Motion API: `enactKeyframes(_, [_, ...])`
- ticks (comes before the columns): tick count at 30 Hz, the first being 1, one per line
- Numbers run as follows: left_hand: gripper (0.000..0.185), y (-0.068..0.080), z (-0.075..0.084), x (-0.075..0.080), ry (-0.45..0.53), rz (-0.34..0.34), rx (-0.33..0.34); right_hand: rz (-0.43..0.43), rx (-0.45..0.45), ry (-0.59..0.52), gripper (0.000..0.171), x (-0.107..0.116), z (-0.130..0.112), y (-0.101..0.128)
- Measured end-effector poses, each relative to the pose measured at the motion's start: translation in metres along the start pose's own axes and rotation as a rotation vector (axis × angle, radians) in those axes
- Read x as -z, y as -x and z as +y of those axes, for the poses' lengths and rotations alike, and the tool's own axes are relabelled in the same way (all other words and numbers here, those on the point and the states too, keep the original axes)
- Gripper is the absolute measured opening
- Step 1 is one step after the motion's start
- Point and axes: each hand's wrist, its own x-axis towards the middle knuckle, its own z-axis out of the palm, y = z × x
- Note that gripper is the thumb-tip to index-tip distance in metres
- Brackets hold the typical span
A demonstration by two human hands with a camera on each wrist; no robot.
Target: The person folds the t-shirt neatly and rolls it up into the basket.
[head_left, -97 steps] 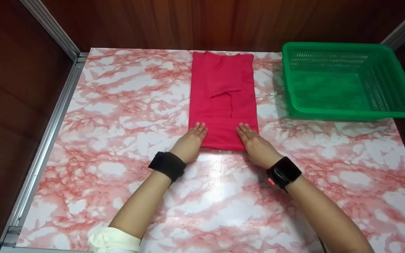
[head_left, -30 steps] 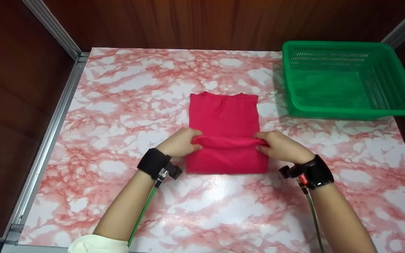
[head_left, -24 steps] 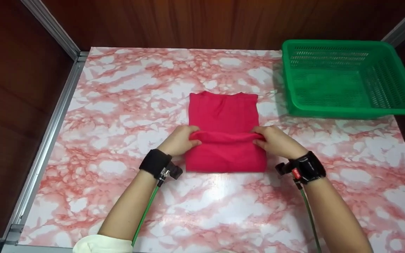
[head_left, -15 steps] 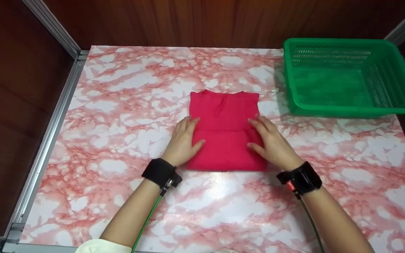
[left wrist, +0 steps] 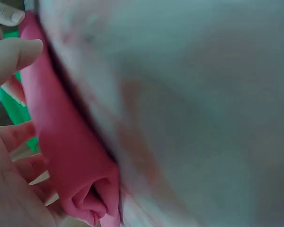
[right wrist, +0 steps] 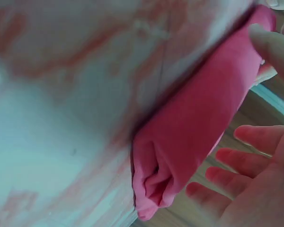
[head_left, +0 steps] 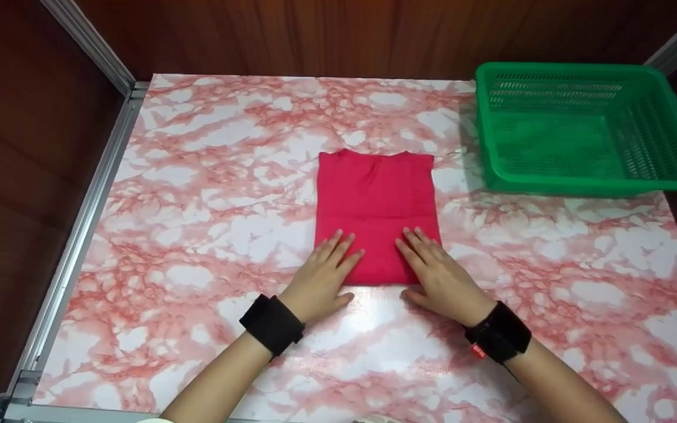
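Head view: folded cloth (head_left: pixel 376 205) is lying at frame centre. Left hand (head_left: pixel 322 282) and right hand (head_left: pixel 437 278) are pressing its near edge, fingers flat. Soft, light, likely to unfold; gripping both layered side edges seems best.

A red garment (head_left: pixel 376 205) lies folded into a flat rectangle at the marbled table's middle

Black wristband (head_left: pixel 272 325) each bare forearm; right band (head_left: pixel 498 340) carries small red tag.
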Motion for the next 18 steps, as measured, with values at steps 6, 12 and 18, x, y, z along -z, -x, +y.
enactKeyframes(6, [0.067,0.000,0.005,-0.006,-0.109,0.014,0.009,0.003,-0.001,0.072,0.078,-0.008,-0.004,0.001])
enactKeyframes(12, [0.068,-0.007,0.007,-0.006,-0.140,0.004,0.057,0.051,0.004,0.129,0.070,-0.013,-0.005,-0.004])
enactKeyframes(18, [0.069,-0.017,0.007,-0.006,-0.162,-0.009,0.077,0.065,0.010,0.160,0.064,-0.014,-0.003,-0.011])
